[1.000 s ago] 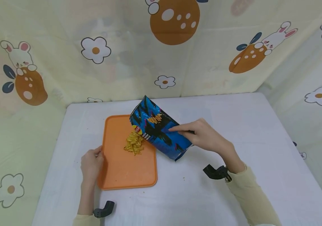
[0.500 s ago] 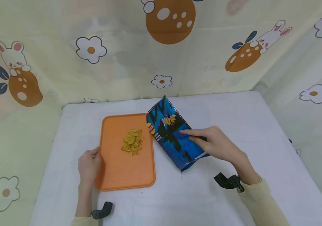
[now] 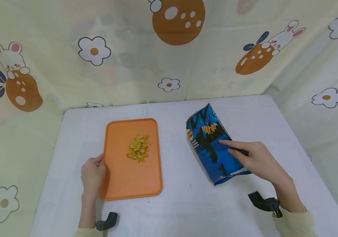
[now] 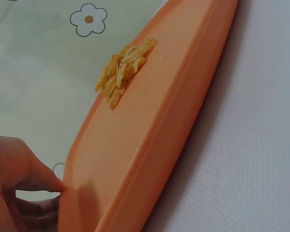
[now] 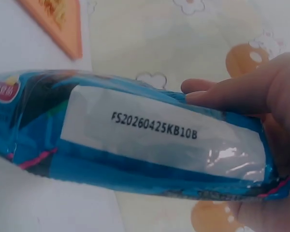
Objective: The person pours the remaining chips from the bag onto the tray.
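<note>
An orange tray lies on the left half of the table, with a small heap of yellow chips a little above its middle. My left hand pinches the tray's left rim between thumb and fingers, as the left wrist view also shows. To the right of the tray, my right hand grips a blue chip bag by its lower right side. Index finger and thumb lie on the bag's front; in the right wrist view a white printed strip shows on the bag. The fingers behind the bag are mostly hidden.
A white cloth covers the table, and a few crumbs dot it near the tray. Behind the table hangs a patterned curtain, and another stretch of it runs along the right side. Each wrist carries a black camera mount.
My right hand has carried the chip bag rightward, from over the tray and chips to a spot apart from them. The left hand stays on the tray's rim.
</note>
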### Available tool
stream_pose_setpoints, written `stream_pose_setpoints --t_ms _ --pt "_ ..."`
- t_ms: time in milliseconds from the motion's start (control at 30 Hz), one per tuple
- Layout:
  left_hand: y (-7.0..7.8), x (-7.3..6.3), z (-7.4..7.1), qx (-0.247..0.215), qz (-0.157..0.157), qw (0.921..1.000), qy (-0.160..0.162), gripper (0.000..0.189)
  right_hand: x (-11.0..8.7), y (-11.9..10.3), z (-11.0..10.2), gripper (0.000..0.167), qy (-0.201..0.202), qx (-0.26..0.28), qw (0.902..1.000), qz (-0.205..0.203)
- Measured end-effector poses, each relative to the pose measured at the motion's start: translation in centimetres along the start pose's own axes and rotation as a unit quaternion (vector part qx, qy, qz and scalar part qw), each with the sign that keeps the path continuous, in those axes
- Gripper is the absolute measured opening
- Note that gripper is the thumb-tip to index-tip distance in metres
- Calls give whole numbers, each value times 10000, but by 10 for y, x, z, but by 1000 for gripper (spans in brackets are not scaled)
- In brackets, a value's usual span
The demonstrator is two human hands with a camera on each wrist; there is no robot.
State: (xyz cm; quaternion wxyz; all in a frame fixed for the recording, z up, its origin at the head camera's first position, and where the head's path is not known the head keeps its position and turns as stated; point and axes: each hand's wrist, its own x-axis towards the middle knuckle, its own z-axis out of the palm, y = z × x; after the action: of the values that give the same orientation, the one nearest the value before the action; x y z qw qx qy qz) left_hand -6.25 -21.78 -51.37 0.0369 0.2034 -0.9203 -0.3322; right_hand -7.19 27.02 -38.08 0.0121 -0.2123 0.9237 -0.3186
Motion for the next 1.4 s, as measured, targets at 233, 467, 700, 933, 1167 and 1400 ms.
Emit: stream_pose_setpoints --t_ms 233,467,700,933,1167,1400 --pt "-2 0 0 -57 34 10000 21 35 -10 9 -14 37 24 -516 9982 317" --pt "-1 -1 1 -51 66 10000 43 34 -4 14 -17 37 -182 -767 9954 546" --pt "-3 -1 1 27 42 10000 61 34 7 6 -13 39 -566 -627 9923 911" --pt "-2 0 3 -16 29 10000 6 34 14 -5 -6 41 -985 -266 9904 936" --pt "-1 -2 2 47 -23 10000 -12 34 21 -15 18 41 -1163 165 9904 732" --pt "0 -1 3 48 44 9999 86 34 25 -38 77 34 -81 -113 9991 388"
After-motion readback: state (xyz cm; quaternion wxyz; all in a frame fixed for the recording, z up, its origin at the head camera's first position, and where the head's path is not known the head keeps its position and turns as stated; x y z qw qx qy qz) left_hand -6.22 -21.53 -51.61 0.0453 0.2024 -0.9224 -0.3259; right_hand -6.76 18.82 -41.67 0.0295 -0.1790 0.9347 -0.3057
